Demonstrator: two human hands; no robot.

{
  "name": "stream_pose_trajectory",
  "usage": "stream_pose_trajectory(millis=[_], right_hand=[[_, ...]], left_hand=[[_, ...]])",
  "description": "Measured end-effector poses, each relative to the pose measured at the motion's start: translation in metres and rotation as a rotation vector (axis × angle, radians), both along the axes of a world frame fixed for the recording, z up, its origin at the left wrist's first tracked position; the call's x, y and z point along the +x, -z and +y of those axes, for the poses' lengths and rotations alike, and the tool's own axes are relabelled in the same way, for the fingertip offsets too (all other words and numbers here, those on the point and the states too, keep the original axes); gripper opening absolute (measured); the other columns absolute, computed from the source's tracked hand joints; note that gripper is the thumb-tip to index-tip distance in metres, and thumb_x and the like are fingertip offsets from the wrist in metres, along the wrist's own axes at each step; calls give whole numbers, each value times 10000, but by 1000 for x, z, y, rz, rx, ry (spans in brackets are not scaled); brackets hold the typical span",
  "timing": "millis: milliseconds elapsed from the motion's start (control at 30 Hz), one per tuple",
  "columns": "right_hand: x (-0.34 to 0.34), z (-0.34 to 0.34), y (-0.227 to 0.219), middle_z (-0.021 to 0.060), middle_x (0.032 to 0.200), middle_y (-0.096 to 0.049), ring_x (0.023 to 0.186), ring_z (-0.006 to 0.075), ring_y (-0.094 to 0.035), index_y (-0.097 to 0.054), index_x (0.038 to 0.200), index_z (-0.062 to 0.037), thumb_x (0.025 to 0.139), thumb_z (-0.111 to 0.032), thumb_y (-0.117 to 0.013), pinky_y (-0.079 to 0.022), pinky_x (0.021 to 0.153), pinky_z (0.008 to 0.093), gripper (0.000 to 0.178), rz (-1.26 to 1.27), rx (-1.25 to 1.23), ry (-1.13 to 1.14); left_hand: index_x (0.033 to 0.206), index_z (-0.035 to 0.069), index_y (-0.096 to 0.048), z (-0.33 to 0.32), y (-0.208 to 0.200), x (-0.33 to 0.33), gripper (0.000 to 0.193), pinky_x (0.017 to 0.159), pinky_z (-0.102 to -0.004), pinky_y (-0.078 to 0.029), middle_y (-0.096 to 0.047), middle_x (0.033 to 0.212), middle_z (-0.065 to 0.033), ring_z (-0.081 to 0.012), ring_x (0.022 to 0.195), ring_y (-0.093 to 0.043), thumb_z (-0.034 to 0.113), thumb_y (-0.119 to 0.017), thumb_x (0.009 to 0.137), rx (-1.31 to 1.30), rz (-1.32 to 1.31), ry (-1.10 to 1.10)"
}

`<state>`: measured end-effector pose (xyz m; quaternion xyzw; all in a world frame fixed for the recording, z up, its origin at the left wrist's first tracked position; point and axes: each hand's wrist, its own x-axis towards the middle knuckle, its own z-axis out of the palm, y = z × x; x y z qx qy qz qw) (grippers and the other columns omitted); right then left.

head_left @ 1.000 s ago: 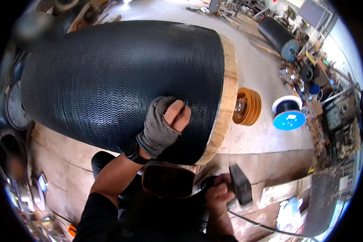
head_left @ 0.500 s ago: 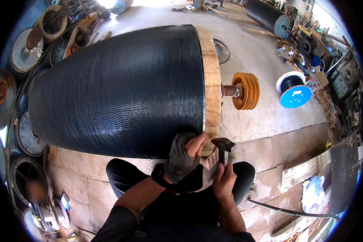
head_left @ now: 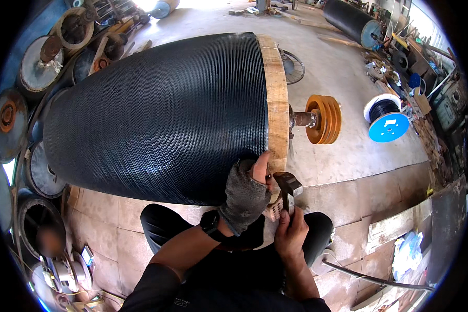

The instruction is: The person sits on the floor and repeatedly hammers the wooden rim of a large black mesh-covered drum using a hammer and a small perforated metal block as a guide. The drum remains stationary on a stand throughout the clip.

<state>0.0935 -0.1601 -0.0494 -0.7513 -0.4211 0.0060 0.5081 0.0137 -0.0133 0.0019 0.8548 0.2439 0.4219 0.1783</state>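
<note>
A large black drum (head_left: 166, 119), its surface finely ridged, lies across in front of me with a wooden rim (head_left: 276, 99) at its right end. My left hand (head_left: 246, 193), in a dark grey fingerless glove, is at the near edge where the ridged surface meets the wood. Its fingers are closed, and whatever they pinch is hidden. My right hand (head_left: 291, 234) grips a hammer (head_left: 288, 184) upright by its handle. The hammer's dark metal head is beside the wooden rim, close to my left fingers. Below the left hand, a perforated pale block (head_left: 273, 211) shows partly.
An orange grooved pulley (head_left: 324, 119) sticks out from the drum's axle. Farther right stands a blue-flanged cable reel (head_left: 389, 127). A metal rod (head_left: 374, 274) lies low on the right. Old rollers and wheels (head_left: 41, 65) crowd the left side; another black roller (head_left: 351, 23) lies at the back.
My left hand has moved slightly up along the drum's edge, its fingers now higher on the rim. The hammer stays close beside it. The whole view has shifted a little.
</note>
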Motion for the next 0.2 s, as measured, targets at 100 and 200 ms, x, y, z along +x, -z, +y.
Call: stream_pose_trajectory(millis=[100,200], right_hand=[[-1,2,-12,244,722,-614,684,467,-637,-530,1008,8,986,-124,-563,-489,566,479,138,-44,-55,-10],[5,3,-6,279,817,-650,726,488,-650,-523,1136,16,988,-187,-576,-513,588,497,256,18,-191,-46]], left_hand=[[1427,-8,-392,3,3,6,753,746,-443,-467,-608,866,-92,-265,748,-583,23,-700,741,92,-5,-52],[1452,-3,-355,2,2,8,788,745,-457,-464,-597,865,-107,-272,763,-583,83,-723,760,128,27,-78]])
